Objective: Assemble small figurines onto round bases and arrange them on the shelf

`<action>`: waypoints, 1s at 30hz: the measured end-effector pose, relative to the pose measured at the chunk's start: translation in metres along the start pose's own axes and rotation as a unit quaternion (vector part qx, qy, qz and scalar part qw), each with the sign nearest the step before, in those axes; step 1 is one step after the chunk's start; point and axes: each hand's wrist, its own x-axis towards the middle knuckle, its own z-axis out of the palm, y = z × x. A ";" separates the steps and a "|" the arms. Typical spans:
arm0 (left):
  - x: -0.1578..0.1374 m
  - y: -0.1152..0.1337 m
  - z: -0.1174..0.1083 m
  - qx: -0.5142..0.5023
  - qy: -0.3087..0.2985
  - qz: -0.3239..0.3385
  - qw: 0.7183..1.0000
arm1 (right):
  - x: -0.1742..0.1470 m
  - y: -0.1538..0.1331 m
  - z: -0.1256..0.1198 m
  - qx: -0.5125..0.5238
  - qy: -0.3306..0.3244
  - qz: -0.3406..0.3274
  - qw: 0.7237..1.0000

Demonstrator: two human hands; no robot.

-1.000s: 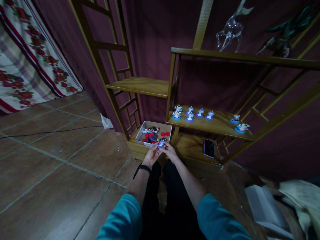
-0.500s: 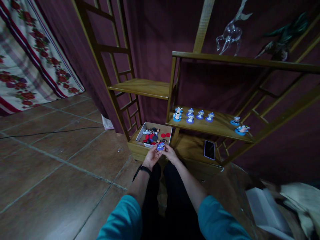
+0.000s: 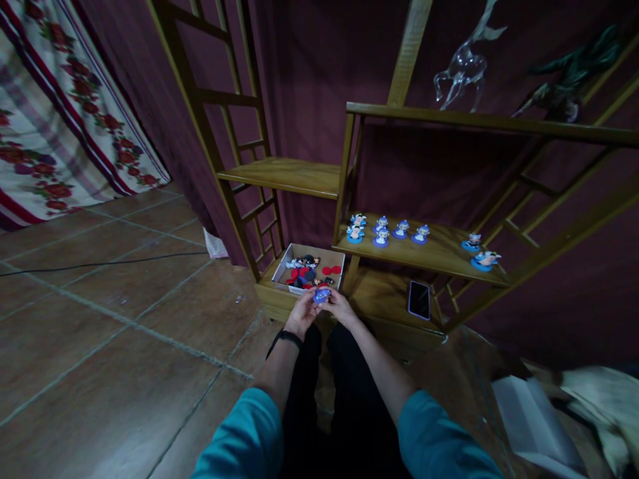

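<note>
Between my two hands is a small purple figurine on a round base, held just in front of the cardboard box. My left hand grips it from the left, and my right hand has its fingers closed on the right side. The open box contains several small figures and red, black and purple discs. Several purple-and-white figurines stand upright on the shelf to the right, beside blue-based ones. Two more blue-based figurines stand at that shelf's right end.
The wooden shelf unit stands against a dark red curtain. A phone lies on the low shelf. Higher up are a clear deer ornament and a dark green statue. A white box is on the floor at right.
The figurine has tilted a little in my fingers, so more of its purple base shows. My hands stay in nearly the same place.
</note>
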 end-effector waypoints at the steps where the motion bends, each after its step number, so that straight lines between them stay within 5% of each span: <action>1: 0.000 0.000 0.000 -0.006 0.000 -0.003 1.000 | 0.000 0.000 0.000 -0.003 0.000 0.000 1.000; 20: 0.004 -0.002 -0.002 -0.008 0.025 0.008 1.000 | 0.001 0.007 0.001 -0.017 -0.031 -0.001 0.999; 30: 0.000 -0.002 0.002 -0.056 -0.038 -0.024 0.997 | 0.009 0.015 0.000 -0.053 0.059 -0.009 0.997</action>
